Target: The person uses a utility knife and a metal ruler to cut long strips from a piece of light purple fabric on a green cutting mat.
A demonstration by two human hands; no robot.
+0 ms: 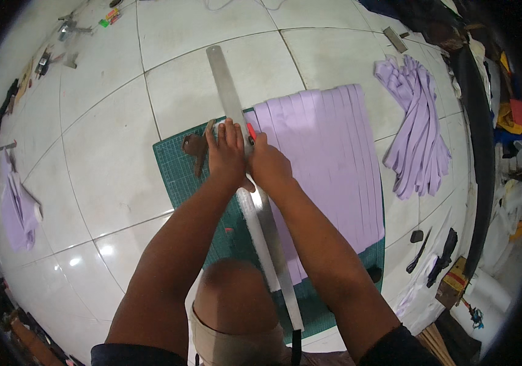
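A long metal ruler (221, 73) lies slantwise over lilac fabric (328, 171), which is cut into long parallel strips on a green cutting mat (172, 161). My left hand (227, 155) lies flat on the ruler, fingers stretched forward, pressing on it. Close beside it, my right hand (268, 161) is closed round a red cutter (252, 131) at the ruler's right edge; its blade cannot be seen. Along the ruler's left side runs a white strip of material (253, 229). A brown object with a rounded end (194, 146) sits on the mat left of my left hand.
A bundle of lilac strips (416, 128) lies on the tiled floor at right, with more lilac cloth (18, 204) at far left. My knee (233, 293) rests near the mat's front. Black tools (441, 256) and assorted materials line the right side.
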